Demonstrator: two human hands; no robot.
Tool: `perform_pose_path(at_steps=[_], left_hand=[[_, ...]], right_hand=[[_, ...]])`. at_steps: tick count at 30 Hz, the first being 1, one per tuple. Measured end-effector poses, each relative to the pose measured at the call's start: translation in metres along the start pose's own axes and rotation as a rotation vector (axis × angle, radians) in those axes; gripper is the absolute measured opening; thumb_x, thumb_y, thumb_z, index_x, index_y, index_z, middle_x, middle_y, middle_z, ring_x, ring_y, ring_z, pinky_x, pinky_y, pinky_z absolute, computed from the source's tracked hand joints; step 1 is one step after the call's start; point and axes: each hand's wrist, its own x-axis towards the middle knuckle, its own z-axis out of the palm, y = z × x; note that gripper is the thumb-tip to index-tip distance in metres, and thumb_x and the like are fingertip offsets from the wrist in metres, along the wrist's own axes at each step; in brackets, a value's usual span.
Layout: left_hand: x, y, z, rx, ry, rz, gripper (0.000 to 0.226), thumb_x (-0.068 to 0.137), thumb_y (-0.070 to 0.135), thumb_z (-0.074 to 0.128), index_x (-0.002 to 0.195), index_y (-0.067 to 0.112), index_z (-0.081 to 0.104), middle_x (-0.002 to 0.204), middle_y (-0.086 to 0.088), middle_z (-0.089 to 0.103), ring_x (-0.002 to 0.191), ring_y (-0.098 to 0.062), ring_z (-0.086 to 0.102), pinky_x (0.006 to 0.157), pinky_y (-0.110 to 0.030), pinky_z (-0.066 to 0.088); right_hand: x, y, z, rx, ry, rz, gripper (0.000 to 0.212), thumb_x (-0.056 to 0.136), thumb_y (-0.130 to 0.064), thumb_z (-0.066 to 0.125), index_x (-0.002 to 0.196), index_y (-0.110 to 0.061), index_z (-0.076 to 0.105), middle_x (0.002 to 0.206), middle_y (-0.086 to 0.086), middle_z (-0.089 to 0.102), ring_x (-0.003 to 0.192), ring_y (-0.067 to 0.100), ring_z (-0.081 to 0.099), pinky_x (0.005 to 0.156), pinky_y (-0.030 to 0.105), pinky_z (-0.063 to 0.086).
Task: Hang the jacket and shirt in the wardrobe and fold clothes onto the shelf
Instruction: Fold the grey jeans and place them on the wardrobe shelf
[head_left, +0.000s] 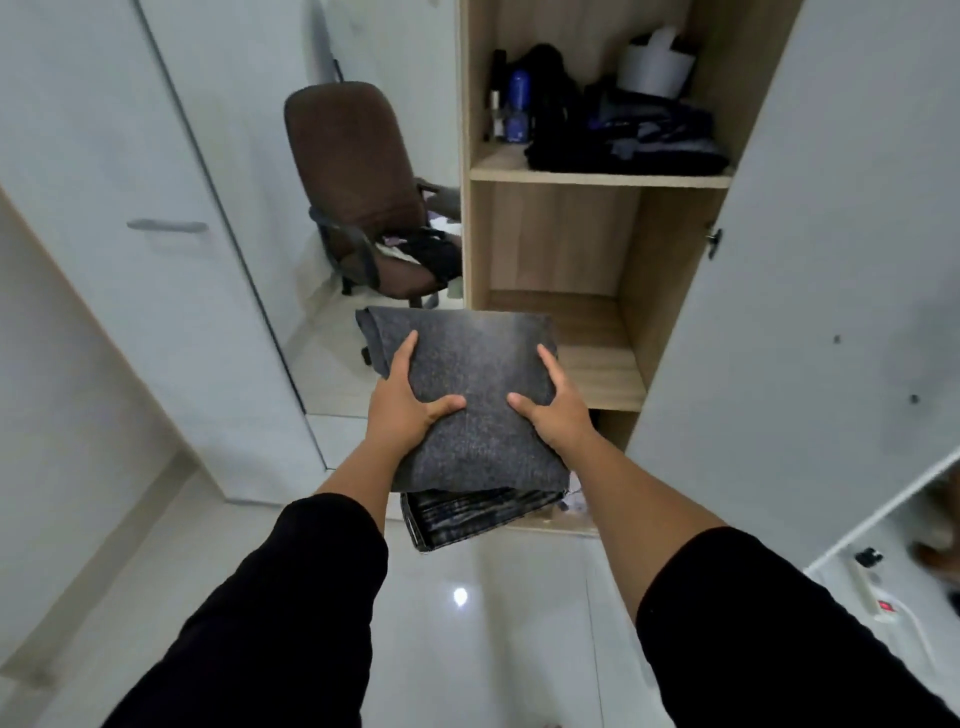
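A folded dark grey garment (467, 364) is held in the air in front of the open wardrobe, level with its bare middle shelf (597, 358). My left hand (402, 402) grips its left side, thumb on top. My right hand (556, 405) grips its right side the same way. Under the grey garment a folded dark striped piece (467, 517) sticks out toward me. The upper shelf (597, 179) holds a pile of dark folded clothes (639, 140).
A brown office chair (358, 192) with dark clothes on its seat stands left of the wardrobe. The white wardrobe door (831, 260) is open on the right. Bottles (511, 109) and a white container (657, 67) sit on the upper shelf. A power strip (878, 592) lies on the floor at right.
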Motion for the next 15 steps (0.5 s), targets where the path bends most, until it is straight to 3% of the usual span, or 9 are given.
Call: perform_pose_path(at_steps=[4, 9, 13, 15], left_hand=[[0.041, 0.018, 0.053, -0.005, -0.104, 0.039, 0.109, 0.061, 0.049, 0.082, 0.147, 0.041, 0.015, 0.145, -0.008, 0.038, 0.127, -0.029, 0.045, 0.102, -0.042, 0.041], [0.103, 0.036, 0.113, 0.002, -0.187, 0.071, 0.112, 0.058, 0.055, 0.08, 0.147, 0.042, 0.014, 0.147, -0.006, 0.036, 0.128, -0.029, 0.044, 0.104, -0.044, 0.042], [0.157, 0.038, 0.157, 0.001, -0.188, 0.118, 0.112, 0.06, 0.05, 0.081, 0.148, 0.038, 0.013, 0.149, -0.005, 0.034, 0.131, -0.029, 0.041, 0.104, -0.041, 0.039], [0.185, 0.034, 0.178, 0.016, -0.172, 0.127, 0.113, 0.06, 0.05, 0.081, 0.148, 0.04, 0.012, 0.148, -0.008, 0.034, 0.13, -0.03, 0.04, 0.103, -0.04, 0.038]], right_hand=[[0.026, 0.016, -0.042, -0.014, 0.112, 0.026, 0.08, 0.082, -0.026, 0.072, 0.145, -0.041, 0.026, 0.151, 0.0, 0.034, 0.135, 0.023, 0.04, 0.109, 0.045, 0.038], [0.085, 0.034, -0.088, -0.053, 0.204, 0.027, 0.077, 0.086, -0.021, 0.069, 0.148, -0.031, 0.025, 0.153, 0.002, 0.03, 0.138, 0.022, 0.034, 0.108, 0.035, 0.034], [0.147, 0.057, -0.111, -0.096, 0.224, 0.018, 0.081, 0.079, -0.039, 0.073, 0.145, -0.042, 0.026, 0.152, -0.001, 0.034, 0.136, 0.022, 0.038, 0.108, 0.043, 0.04], [0.179, 0.073, -0.118, -0.068, 0.227, -0.007, 0.082, 0.08, -0.035, 0.074, 0.146, -0.04, 0.026, 0.152, -0.001, 0.034, 0.136, 0.02, 0.038, 0.109, 0.042, 0.038]])
